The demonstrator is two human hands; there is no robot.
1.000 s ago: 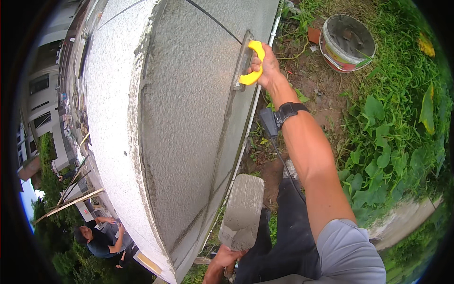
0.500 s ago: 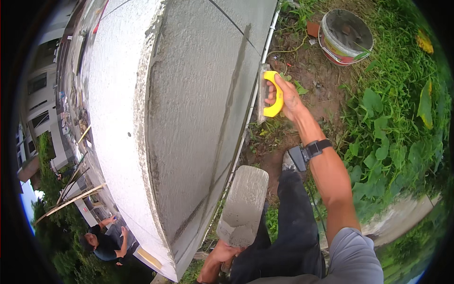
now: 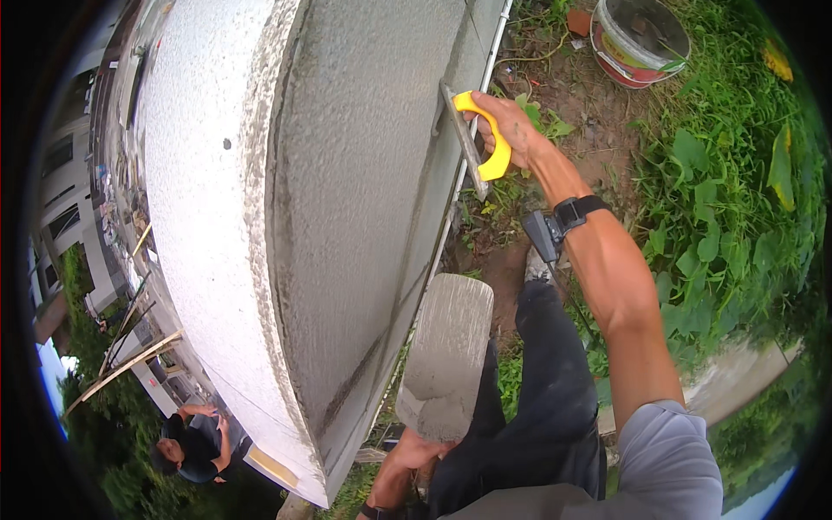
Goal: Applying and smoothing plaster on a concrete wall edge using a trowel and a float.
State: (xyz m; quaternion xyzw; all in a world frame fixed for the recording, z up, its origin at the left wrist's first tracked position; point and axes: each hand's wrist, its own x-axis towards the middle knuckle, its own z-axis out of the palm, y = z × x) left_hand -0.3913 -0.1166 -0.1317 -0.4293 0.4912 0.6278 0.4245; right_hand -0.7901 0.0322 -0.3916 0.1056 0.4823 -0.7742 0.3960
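My right hand (image 3: 510, 130) is closed round the yellow handle of a plastering trowel (image 3: 496, 149). The trowel's thin blade is tilted, its far end at the grey rendered wall (image 3: 355, 165) and its near end out past the white edge strip. Low in the view, my left hand (image 3: 419, 452) grips a grey mortar board (image 3: 449, 355) from its near end; its handle is mostly hidden. Wet mortar coats the board, thicker near my hand. A darker band of mortar runs along the wall beside the strip.
Beyond my right hand stands a mortar-stained bucket (image 3: 640, 43) on bare soil, near a piece of red brick (image 3: 579, 22). Green plants (image 3: 737, 208) cover the right side. Another person (image 3: 192, 446) is at the lower left, past the white wall face (image 3: 204, 173), near wooden poles (image 3: 130, 368).
My right hand has moved the trowel slightly left and up, its blade now tilting across the wall's edge. The mortar board in my left hand is slightly higher. The view has shifted a little.
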